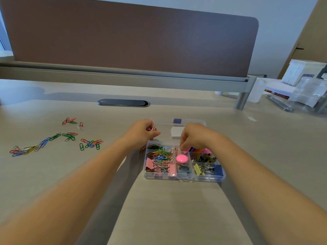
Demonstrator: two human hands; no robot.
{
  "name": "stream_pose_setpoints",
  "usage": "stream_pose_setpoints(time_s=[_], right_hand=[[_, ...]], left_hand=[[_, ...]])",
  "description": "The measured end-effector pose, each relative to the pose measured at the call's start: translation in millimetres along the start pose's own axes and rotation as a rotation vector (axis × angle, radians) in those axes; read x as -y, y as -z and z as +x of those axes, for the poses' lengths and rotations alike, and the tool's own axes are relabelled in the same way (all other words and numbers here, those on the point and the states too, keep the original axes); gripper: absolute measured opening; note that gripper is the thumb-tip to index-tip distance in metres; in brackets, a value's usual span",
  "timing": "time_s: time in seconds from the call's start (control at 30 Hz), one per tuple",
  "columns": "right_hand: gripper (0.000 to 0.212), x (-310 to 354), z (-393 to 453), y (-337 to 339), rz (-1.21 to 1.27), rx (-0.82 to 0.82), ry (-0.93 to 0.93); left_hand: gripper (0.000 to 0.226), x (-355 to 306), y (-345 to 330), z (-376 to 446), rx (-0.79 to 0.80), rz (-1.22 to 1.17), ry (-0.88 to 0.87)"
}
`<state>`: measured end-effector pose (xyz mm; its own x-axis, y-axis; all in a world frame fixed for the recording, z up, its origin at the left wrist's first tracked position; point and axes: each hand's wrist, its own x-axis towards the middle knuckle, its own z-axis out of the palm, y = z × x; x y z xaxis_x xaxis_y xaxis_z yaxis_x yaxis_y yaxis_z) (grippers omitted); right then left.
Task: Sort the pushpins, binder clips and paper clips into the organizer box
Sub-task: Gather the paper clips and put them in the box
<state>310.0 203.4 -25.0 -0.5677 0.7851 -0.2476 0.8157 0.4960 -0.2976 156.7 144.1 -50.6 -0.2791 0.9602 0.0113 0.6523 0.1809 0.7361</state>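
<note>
I see the worktop (177,218), pale wood grain, filling most of the view, with a brown divider panel (123,36) standing along its far edge and a dark oval cable port (123,102) set in front of that. Off at the far right sit clear plastic containers (307,91), too blurred for me to read.

Both forearms reach in from the near edge toward the middle. The clear box (184,176) sits centre-right on the worktop, its lid (189,123) open and lying flat behind it. I count 6 compartments in 2 rows. The left ones hold mixed coloured paper clips (160,153) above and pink binder clips (149,164) below; the middle holds a pink pushpin (181,158); the right ones hold dark and yellow binder clips (203,167).

My left hand (141,133) hovers just past the box's far-left corner, fingers curled, its grip pinching a pale clip (153,128) that sticks up from the fingertips. My right hand (194,138) is over the far middle compartment, fingers curled downward with the tips on something pink; I cannot tell whether the grip has closed on it.

A scatter of loose clips (54,140) lies well to the left, apart from the box.
</note>
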Motion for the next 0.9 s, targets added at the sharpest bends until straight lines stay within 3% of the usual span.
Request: stream_pose_setpoints(time_s=[0.13,0.9], right_hand=[[0.020,4.5,-0.2,-0.4,-0.029,-0.038,0.058],[0.014,6.8,3.9,-7.6,-0.238,-0.094,0.113]], left_hand=[[0.012,-0.5,0.2,0.0,-0.013,0.013,-0.018],[0.010,-2.8,8.2,-8.8,-0.022,0.030,-0.023]])
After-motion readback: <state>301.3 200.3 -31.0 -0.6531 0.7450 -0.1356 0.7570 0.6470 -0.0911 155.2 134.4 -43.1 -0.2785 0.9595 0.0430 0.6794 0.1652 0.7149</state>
